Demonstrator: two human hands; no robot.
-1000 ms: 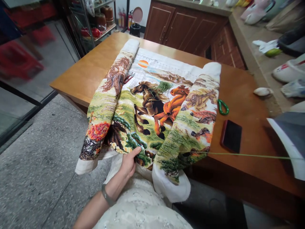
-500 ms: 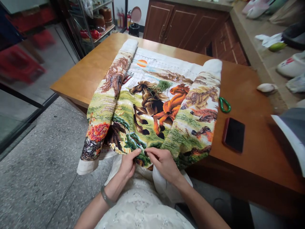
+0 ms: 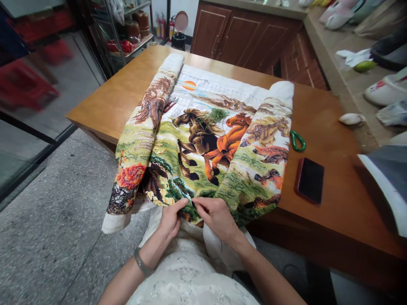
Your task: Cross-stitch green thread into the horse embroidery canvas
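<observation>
A large cross-stitch cloth [image 3: 190, 163] with running horses drapes over the table's near edge, both its sides rolled inward. At its near edge, my left hand [image 3: 170, 216] is closed on the cloth, thumb on top and fingers underneath. Just to the right, my right hand [image 3: 219, 217] is pinched over the dark green stitched area; what sits between its fingertips is too small to make out. A tangle of green thread [image 3: 218, 114] lies on the horses. Small red-handled snips [image 3: 170, 105] rest beside the left roll.
The wooden table [image 3: 104, 101] carries a phone [image 3: 310, 181] and a green loop-shaped handle [image 3: 298, 141] right of the cloth. Papers [image 3: 383, 186] stick out at the right. A cluttered counter [image 3: 346, 80] runs along the right, and a metal shelf [image 3: 130, 53] stands behind.
The right hand's pinched fingertips have shifted very slightly left near the cloth's edge. My left hand keeps its grip. The view has turned slightly to the right.
</observation>
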